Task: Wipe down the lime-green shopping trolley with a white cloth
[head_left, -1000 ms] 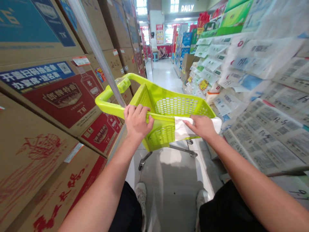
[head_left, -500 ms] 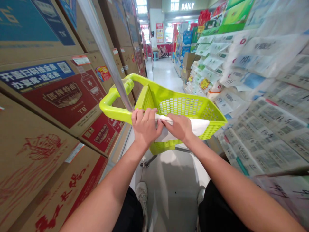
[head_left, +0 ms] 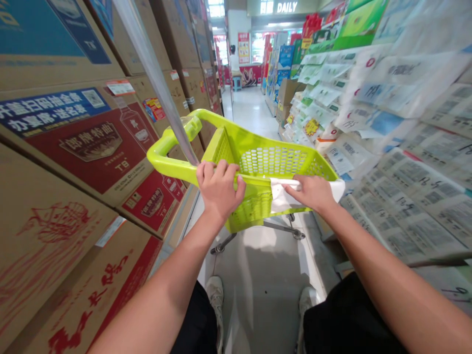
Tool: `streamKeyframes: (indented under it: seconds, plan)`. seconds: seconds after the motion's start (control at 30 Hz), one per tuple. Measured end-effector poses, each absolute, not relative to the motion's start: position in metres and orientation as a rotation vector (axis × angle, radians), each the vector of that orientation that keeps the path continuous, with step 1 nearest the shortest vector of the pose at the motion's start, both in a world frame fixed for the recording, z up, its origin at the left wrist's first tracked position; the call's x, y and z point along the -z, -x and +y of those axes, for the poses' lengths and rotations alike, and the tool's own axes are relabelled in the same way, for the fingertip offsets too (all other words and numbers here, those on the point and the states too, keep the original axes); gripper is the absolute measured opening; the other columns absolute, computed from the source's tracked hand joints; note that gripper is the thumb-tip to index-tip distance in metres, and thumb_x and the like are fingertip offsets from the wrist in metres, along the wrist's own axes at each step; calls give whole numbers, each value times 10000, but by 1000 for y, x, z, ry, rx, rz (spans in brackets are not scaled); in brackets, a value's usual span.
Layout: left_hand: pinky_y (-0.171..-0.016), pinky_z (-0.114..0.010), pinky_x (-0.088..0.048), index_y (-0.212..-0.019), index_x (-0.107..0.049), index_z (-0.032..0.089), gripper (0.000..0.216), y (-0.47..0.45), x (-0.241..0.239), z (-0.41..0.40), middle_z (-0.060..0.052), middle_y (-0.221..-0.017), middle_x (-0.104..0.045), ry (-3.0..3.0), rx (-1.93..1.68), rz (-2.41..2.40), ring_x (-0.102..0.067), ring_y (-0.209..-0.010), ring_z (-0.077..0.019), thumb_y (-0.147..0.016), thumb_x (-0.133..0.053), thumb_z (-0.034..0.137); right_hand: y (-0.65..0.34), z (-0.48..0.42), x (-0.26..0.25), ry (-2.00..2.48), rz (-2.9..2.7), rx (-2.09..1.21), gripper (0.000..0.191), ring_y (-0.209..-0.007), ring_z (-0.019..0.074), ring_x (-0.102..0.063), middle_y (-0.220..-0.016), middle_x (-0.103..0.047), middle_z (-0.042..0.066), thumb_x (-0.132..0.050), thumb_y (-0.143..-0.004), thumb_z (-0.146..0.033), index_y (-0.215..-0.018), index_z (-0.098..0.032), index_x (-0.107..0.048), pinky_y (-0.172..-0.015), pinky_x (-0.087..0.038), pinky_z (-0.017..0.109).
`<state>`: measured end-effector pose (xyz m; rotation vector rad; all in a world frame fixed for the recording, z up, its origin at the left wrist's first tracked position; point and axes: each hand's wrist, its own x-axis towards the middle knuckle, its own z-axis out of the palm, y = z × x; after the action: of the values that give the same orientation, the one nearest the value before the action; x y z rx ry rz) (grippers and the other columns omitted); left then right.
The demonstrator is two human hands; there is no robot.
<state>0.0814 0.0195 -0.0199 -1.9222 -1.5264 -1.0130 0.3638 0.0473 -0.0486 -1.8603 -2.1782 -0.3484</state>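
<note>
A lime-green plastic shopping cart [head_left: 258,140] stands sideways in front of me. My left hand [head_left: 220,189] is closed over the near rim of its basket, beside the foot of a slanting metal pole [head_left: 158,73]. Farther right along the same rim, my right hand [head_left: 315,191] presses a white cloth [head_left: 279,197]. Its fingers are closed over the cloth, which drapes across the rim and hangs down the outer side. Part of the cloth is hidden beneath that hand.
Stacked cardboard cartons [head_left: 88,147] wall in the left side. White packs of paper goods [head_left: 405,196] fill the right. A tiled floor [head_left: 250,105] runs down the aisle toward a seated person [head_left: 234,61]. The cart's casters [head_left: 298,235] rest near my shoes [head_left: 215,295].
My right hand has slid right along the rim with the cloth, away from my left hand. More of the near basket side now shows. The left hand has barely moved.
</note>
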Motion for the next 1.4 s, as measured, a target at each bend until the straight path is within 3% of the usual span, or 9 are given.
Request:
streamKeyframes:
  seconds: [0.13,0.33,0.5,0.67,0.9,1.07,1.17,1.23,1.4]
  plan:
    - [-1173,-550,-243,-1147,-689,216,332,-103,22,10,-89,-1070,-694,1945,1062,-1565,-524,-1120,-338,-933,-505,391,-320,41,45,1607,-2197,291,515,-815,250,-683,-896,-777,97,-449,-966,-635,-932,-211,-740,-674,-337,311]
    - [-1181,-527,-244,-1254,-668,193,433,-110,23,0,-117,-1205,-693,2017,995,-1470,-510,-1217,-353,-930,-510,433,-259,34,31,1302,-2233,222,282,-851,255,-652,-938,-750,99,-513,-929,-412,-1008,-193,-673,-722,-348,325]
    - [-1127,-528,-312,-1060,-710,222,311,-95,13,3,-105,-1039,-681,2046,855,-1486,-549,-1108,-330,-961,-474,398,-298,41,28,1382,-2323,103,499,-882,237,-670,-947,-754,87,-253,-1069,-449,-999,-208,-684,-702,-343,314]
    - [-1125,-552,-317,-946,-711,227,285,-86,12,11,-101,-1001,-662,1977,891,-1532,-540,-1081,-331,-964,-476,387,-350,55,34,1925,-2242,205,603,-841,275,-704,-923,-774,140,-224,-1062,-453,-950,-194,-757,-662,-328,331]
    - [-1131,-572,-291,-1074,-702,232,291,-103,14,7,-97,-1026,-663,1924,1028,-1577,-523,-1086,-346,-945,-507,405,-323,42,30,1995,-2136,208,603,-945,309,-733,-1003,-792,131,-270,-1050,-566,-1205,-236,-751,-734,-424,334]
    - [-1147,-556,-268,-1134,-685,222,327,-111,14,2,-109,-1064,-670,1992,967,-1555,-520,-1123,-361,-938,-513,419,-270,37,19,1733,-2039,89,546,-989,295,-712,-1150,-775,110,-343,-1048,-473,-1499,-230,-530,-841,-464,359]
    - [-1146,-547,-265,-1144,-678,214,329,-109,14,1,-116,-1081,-677,2045,931,-1525,-526,-1144,-361,-944,-498,403,-265,46,12,1519,-2055,133,490,-1165,297,-641,-1298,-716,135,-442,-1001,-423,-1384,-176,-622,-973,-437,365]
    - [-1140,-534,-276,-1152,-670,206,329,-106,14,1,-116,-1077,-680,2062,904,-1508,-537,-1133,-352,-945,-491,390,-273,52,11,1454,-2136,167,454,-1184,297,-625,-1235,-736,135,-441,-1002,-473,-1203,-179,-722,-994,-420,362]
    - [-1124,-522,-299,-1148,-663,202,320,-96,12,3,-112,-1056,-687,2054,871,-1506,-557,-1083,-338,-946,-482,373,-306,62,18,1792,-2293,58,754,-960,308,-713,-956,-785,135,-220,-1015,-698,-1002,-229,-810,-759,-433,345]
